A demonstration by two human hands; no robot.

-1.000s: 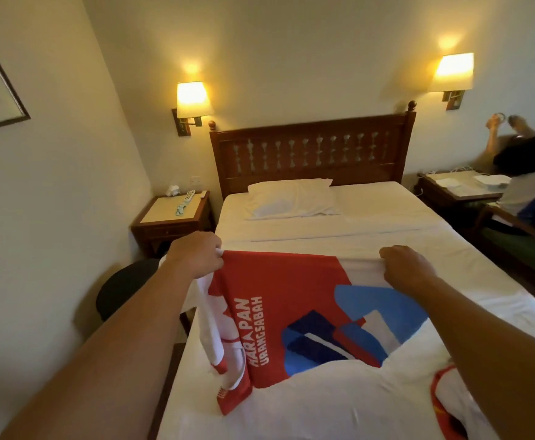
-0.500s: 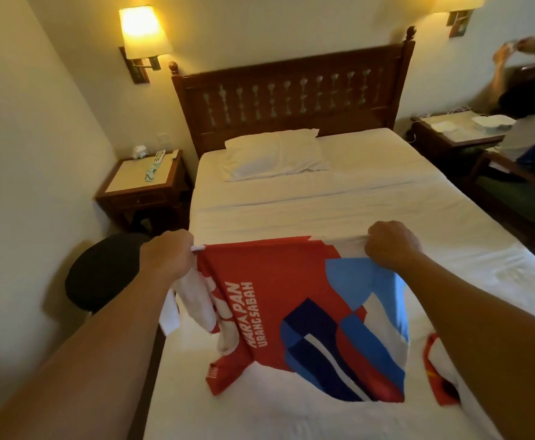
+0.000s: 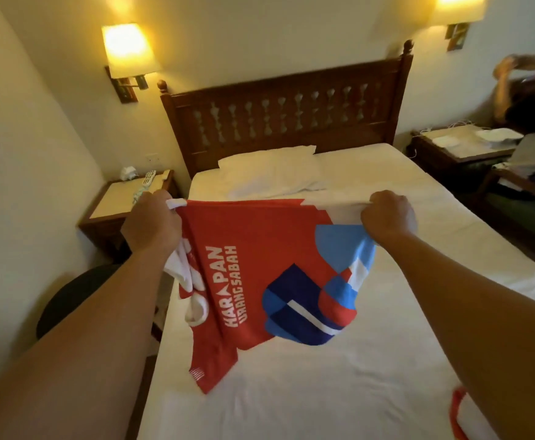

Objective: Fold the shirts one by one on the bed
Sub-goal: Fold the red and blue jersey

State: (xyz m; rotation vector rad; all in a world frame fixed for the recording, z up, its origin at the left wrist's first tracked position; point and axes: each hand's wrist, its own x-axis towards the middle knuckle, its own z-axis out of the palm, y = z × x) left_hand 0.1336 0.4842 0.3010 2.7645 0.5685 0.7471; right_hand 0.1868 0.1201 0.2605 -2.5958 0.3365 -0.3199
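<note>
A red shirt (image 3: pixel 247 274) with white lettering and blue, white and red shapes hangs in the air over the white bed (image 3: pixel 339 376). My left hand (image 3: pixel 151 227) grips its top edge at the left and my right hand (image 3: pixel 386 215) grips the top edge at the right, stretching it between them. The shirt's lower part dangles, with a red sleeve touching the sheet near the bed's left side. A second garment (image 3: pixel 458 414), red and white, peeks out at the bottom right under my right forearm.
A white pillow (image 3: pixel 269 176) lies at the head of the bed below the wooden headboard (image 3: pixel 291 115). Nightstands (image 3: pixel 117 204) flank the bed, the left one carrying a remote. A dark round stool (image 3: pixel 66 300) stands left of the bed. Another person (image 3: pixel 532 122) sits at the far right.
Both hands have lifted the shirt higher off the bed, so most of it now hangs free. The camera has tilted down and moved closer.
</note>
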